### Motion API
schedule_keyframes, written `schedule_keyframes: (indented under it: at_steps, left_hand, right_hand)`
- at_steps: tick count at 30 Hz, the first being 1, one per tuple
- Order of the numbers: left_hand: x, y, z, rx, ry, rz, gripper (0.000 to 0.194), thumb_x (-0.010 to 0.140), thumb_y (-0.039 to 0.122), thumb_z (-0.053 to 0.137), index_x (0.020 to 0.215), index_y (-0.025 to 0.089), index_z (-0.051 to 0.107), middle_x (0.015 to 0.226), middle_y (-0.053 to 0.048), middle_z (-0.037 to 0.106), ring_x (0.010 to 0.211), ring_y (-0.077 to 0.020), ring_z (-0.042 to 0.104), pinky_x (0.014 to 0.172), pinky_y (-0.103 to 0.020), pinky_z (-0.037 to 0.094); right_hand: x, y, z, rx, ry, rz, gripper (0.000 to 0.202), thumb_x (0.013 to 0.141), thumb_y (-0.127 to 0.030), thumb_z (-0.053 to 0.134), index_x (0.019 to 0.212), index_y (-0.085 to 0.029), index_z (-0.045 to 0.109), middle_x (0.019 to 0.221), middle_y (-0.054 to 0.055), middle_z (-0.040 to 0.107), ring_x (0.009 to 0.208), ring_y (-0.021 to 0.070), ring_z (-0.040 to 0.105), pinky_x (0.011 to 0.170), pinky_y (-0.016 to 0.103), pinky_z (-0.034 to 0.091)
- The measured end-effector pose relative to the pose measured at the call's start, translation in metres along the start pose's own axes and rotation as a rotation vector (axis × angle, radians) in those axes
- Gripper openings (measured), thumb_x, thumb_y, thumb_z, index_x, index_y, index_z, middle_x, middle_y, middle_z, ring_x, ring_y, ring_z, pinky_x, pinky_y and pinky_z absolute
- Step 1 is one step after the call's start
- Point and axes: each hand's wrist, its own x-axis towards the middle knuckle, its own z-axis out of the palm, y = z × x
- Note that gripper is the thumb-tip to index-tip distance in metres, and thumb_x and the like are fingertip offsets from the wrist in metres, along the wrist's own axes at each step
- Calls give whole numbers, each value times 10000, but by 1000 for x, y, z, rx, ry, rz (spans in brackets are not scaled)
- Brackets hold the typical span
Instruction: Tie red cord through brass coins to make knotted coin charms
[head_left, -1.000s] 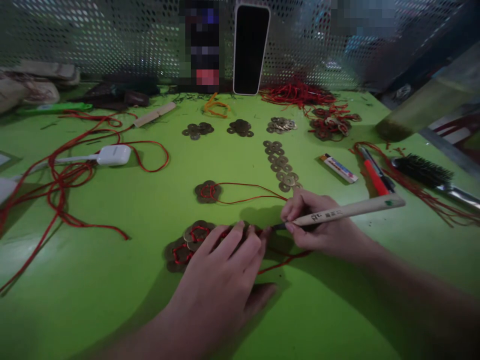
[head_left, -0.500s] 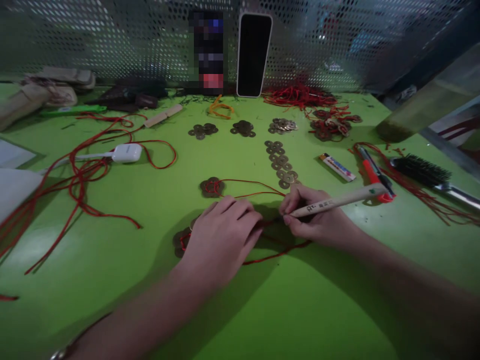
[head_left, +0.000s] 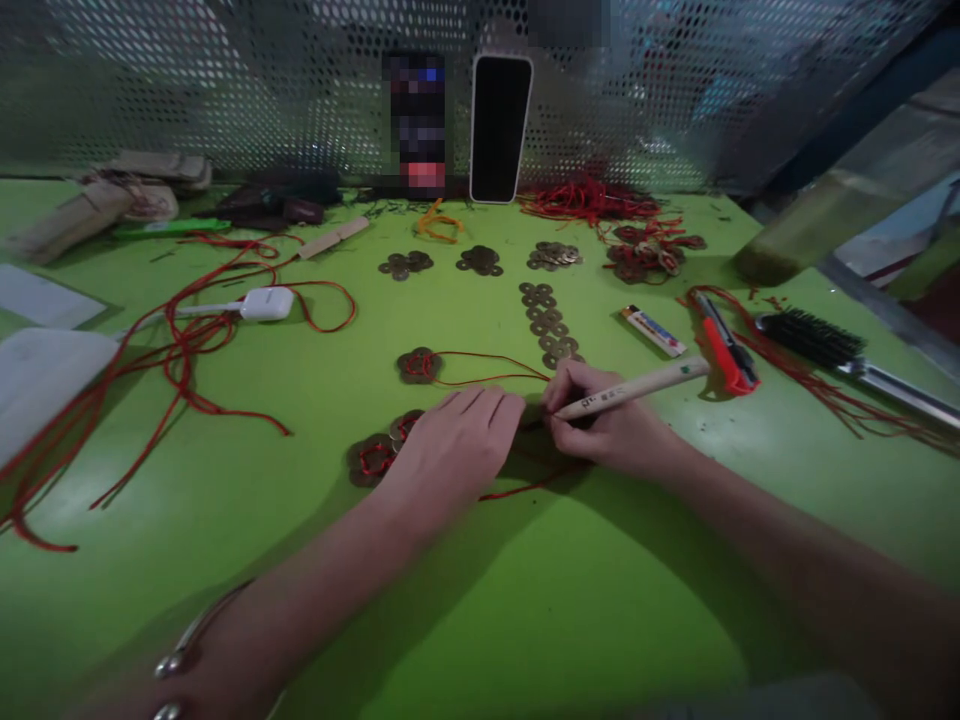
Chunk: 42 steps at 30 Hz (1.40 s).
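My left hand (head_left: 459, 440) lies palm down in the middle, its fingers curled together over red cord (head_left: 517, 490) that comes out beneath it. Old-style brass coins (head_left: 369, 460) bound with red cord show at its left edge. My right hand (head_left: 600, 415) pinches a tool with a pale wooden handle (head_left: 637, 388) and printed marks; its tip points at my left fingertips and is hidden. Just beyond my hands, a flower-shaped coin cluster (head_left: 418, 366) trails a thin red cord loop (head_left: 487, 356) towards my right hand.
Overlapping coins (head_left: 546, 322) form a column beyond my right hand, with coin piles (head_left: 480, 260) behind. A lighter (head_left: 652, 330), a red cutter (head_left: 724, 345) and a brush (head_left: 814, 338) lie right. Loose red cords (head_left: 187, 370) and a white plug (head_left: 268, 304) lie left. A phone (head_left: 501, 130) stands behind.
The view has shifted slightly. My hands have come closer together, and more of the bound coins shows at the left hand's edge. The wooden-handled tool stays in my right hand.
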Motion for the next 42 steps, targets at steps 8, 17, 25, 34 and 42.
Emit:
schedule_keyframes:
  at_steps: [8,17,25,34,42]
  left_hand:
    - [0,-2,2,-158,29,-11,150,841,79,488,941,123,592,855,-56,618,783,-188,564,710,-328,485]
    - [4,-1,2,-255,60,-79,116,840,109,507,782,139,602,732,-24,572,700,-163,527,639,-278,441]
    - [5,-2,5,-371,87,-111,107,826,119,519,753,145,593,704,-3,535,653,-133,486,617,-250,387]
    - [8,-2,6,-453,79,-124,139,789,83,517,670,154,511,647,7,524,611,-126,459,554,-241,335]
    - [8,-4,6,-470,17,-164,99,818,104,508,772,154,580,749,-13,603,694,-150,534,667,-283,427]
  right_hand:
    - [0,1,-1,-34,-17,22,131,708,-155,581,730,-208,464,642,-22,543,585,119,504,507,227,392]
    - [5,-24,-12,-242,-205,-5,103,740,-163,574,751,-194,476,656,-28,532,579,98,460,487,205,347]
    - [9,-32,-14,-270,-231,-1,108,731,-146,574,705,-187,478,627,-41,500,585,94,439,506,214,333]
    - [-2,-23,-14,-208,-132,9,82,766,-175,588,800,-172,514,690,-15,581,591,98,515,504,200,396]
    - [-3,-18,-19,-207,47,-59,116,849,-288,563,860,-178,599,750,20,626,640,127,569,539,230,442]
